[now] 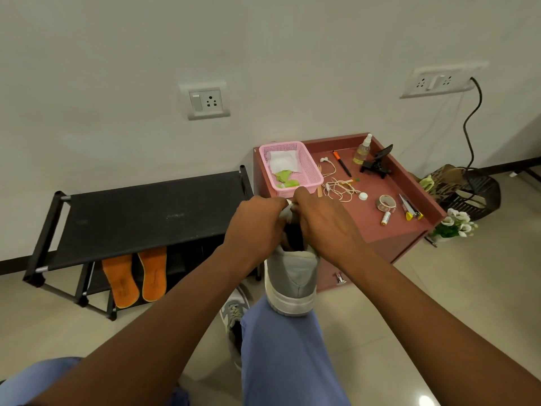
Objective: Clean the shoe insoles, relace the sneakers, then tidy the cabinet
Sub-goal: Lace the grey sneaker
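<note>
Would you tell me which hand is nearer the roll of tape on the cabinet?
Right. The right hand sits just left of the tape roll; the left hand is farther left.

A plain off-white painted wall point(117, 68) fills the upper half of the frame. At its centre sits a grey single socket plate with a switch point(208, 101), and at upper right a wider white double socket plate point(439, 82) with a black cable point(471, 118) plugged in and hanging down. A dark skirting strip point(11, 266) runs along the wall's foot. The floor is glossy beige tile point(439, 303) (a bright glare spot shows at lower right). At left stands a black metal-framed rack with a black fabric top shelf point(140, 218). At far right, on the floor, a dark woven basket point(474, 191) sits near white artificial flowers point(456, 222).
</note>
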`<act>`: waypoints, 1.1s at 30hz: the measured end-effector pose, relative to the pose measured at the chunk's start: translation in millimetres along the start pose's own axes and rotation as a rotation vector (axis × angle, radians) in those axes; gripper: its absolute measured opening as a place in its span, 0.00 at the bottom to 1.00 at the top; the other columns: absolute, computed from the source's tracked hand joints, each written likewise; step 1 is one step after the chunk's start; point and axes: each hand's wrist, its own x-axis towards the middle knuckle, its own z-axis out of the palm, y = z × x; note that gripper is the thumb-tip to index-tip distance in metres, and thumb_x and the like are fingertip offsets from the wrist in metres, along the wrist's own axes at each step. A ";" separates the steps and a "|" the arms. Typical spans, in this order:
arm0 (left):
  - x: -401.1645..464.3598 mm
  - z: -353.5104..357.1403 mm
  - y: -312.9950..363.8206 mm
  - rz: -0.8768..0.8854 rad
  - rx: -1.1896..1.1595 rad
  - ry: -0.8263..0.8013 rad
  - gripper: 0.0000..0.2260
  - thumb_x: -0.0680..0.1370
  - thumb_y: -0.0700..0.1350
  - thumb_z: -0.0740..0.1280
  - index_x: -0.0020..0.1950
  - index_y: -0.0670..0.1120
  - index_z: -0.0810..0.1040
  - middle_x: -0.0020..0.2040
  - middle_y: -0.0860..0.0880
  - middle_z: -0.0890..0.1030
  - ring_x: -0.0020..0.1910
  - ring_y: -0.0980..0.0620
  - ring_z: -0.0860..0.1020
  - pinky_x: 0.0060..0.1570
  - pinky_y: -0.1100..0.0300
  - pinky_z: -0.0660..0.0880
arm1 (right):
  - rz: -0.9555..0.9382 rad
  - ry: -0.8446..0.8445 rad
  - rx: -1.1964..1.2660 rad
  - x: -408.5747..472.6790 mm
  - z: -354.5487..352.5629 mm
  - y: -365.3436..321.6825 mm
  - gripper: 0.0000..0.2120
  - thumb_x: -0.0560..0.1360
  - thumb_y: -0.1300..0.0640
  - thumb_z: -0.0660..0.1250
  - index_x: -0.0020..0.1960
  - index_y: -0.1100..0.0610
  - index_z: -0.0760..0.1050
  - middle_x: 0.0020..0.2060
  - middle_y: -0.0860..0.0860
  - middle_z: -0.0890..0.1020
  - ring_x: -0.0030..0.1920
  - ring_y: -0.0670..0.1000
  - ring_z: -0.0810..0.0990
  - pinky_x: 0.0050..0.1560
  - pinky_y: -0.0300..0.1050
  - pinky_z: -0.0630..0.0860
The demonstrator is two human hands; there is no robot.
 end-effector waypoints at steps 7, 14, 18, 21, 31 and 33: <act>-2.7 3.4 2.8 0.060 0.073 0.081 0.10 0.85 0.49 0.62 0.62 0.46 0.78 0.56 0.46 0.85 0.47 0.47 0.82 0.54 0.54 0.79 | 0.070 0.044 0.040 2.4 2.3 -2.0 0.05 0.80 0.59 0.62 0.53 0.57 0.66 0.35 0.52 0.70 0.31 0.52 0.67 0.28 0.47 0.63; -3.8 4.1 2.4 0.046 0.041 0.094 0.11 0.85 0.48 0.63 0.63 0.45 0.78 0.56 0.44 0.85 0.48 0.45 0.83 0.55 0.52 0.80 | 0.111 0.083 0.064 2.1 8.5 -1.7 0.05 0.82 0.53 0.59 0.52 0.54 0.65 0.36 0.52 0.73 0.33 0.55 0.70 0.30 0.48 0.68; -5.9 -0.1 -1.1 -0.005 -0.068 0.059 0.14 0.85 0.54 0.61 0.63 0.48 0.80 0.56 0.47 0.85 0.50 0.47 0.83 0.56 0.54 0.79 | 0.213 0.018 0.173 3.9 2.9 4.8 0.11 0.82 0.45 0.62 0.50 0.52 0.73 0.40 0.52 0.81 0.41 0.54 0.78 0.40 0.51 0.76; -9.4 -1.8 -5.5 -0.054 -0.050 0.028 0.16 0.83 0.60 0.63 0.50 0.49 0.82 0.44 0.49 0.84 0.40 0.52 0.80 0.47 0.57 0.80 | 0.294 -0.100 0.259 -0.7 -7.6 10.7 0.11 0.78 0.46 0.68 0.43 0.52 0.75 0.36 0.48 0.79 0.39 0.49 0.77 0.35 0.43 0.69; -11.2 -10.7 3.4 -0.177 0.030 0.052 0.21 0.79 0.65 0.65 0.36 0.50 0.77 0.32 0.52 0.78 0.32 0.52 0.78 0.38 0.50 0.82 | 0.509 -0.119 0.247 -11.6 -18.1 9.2 0.23 0.74 0.41 0.72 0.29 0.54 0.72 0.25 0.48 0.76 0.29 0.50 0.75 0.31 0.44 0.66; -8.3 -13.3 5.3 -0.182 0.037 0.041 0.19 0.78 0.65 0.67 0.38 0.51 0.77 0.34 0.53 0.79 0.34 0.53 0.78 0.39 0.52 0.82 | 0.528 -0.133 0.236 -9.9 -21.7 7.8 0.23 0.74 0.40 0.73 0.31 0.54 0.70 0.28 0.51 0.76 0.31 0.52 0.74 0.32 0.46 0.67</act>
